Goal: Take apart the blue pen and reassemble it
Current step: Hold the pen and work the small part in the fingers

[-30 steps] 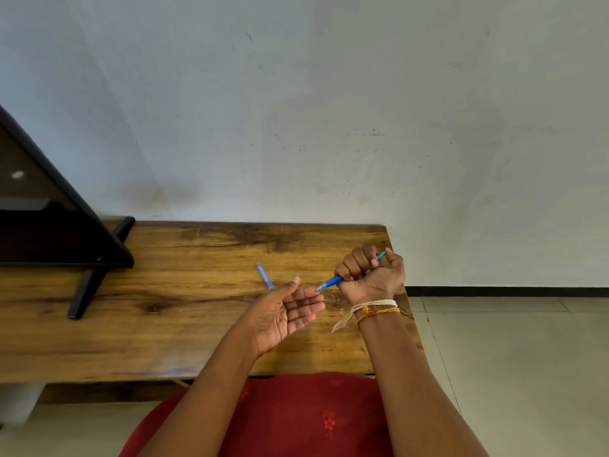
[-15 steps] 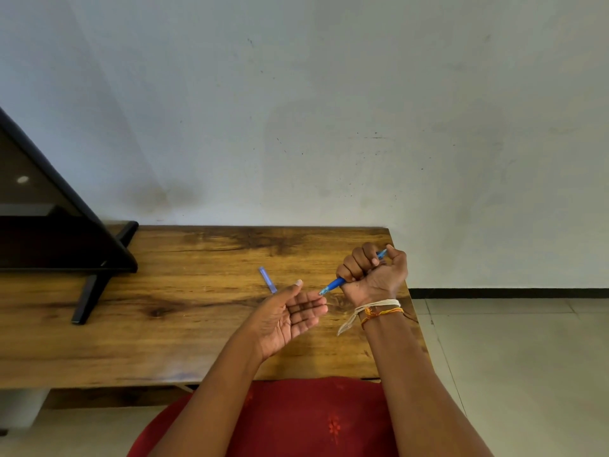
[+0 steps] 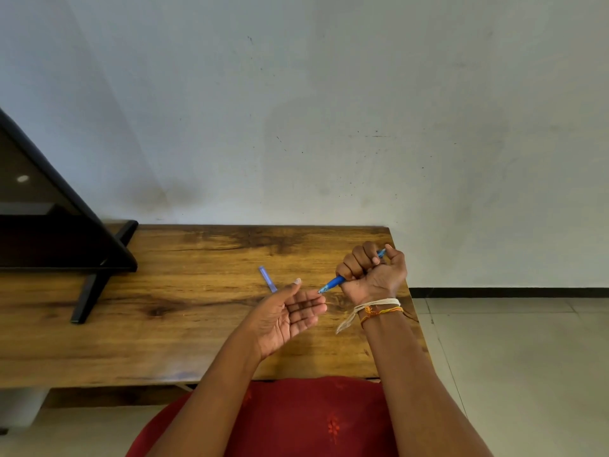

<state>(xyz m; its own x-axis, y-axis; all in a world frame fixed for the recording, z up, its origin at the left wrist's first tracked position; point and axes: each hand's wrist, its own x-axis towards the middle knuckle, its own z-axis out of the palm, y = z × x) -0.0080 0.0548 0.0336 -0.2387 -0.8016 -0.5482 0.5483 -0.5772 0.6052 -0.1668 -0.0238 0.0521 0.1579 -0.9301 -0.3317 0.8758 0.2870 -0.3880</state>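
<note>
While the right hand [image 3: 372, 272] is curling into a fist above the bench [image 3: 164, 324], its fingers [image 3: 359, 258] are wrapping tightly round the blue pen [image 3: 336, 282], which is slanting from about 2 o'clock down to 8 o'clock through the fist. The pen's tip is sticking out at the lower left of the fist, and a short blue end is showing at the upper right beside the thumb. The left hand [image 3: 286, 316] is lying palm up just at 8 o'clock of that tip, with its fingers [image 3: 309, 308] relaxed and nearly straight, lying side by side and holding nothing; the pen tip is hovering just above the fingertips (whether it is touching them, I cannot tell). A small pale blue pen part [image 3: 267, 278] is lying flat on the bench at 11 o'clock of the left hand, apart from both hands. Thread bands [image 3: 379, 308] are circling the right wrist. A dark screen on a black stand [image 3: 92, 291] is standing at the bench's 9 o'clock end. Red cloth [image 3: 313, 420] is showing at 6 o'clock, below the bench edge.
</note>
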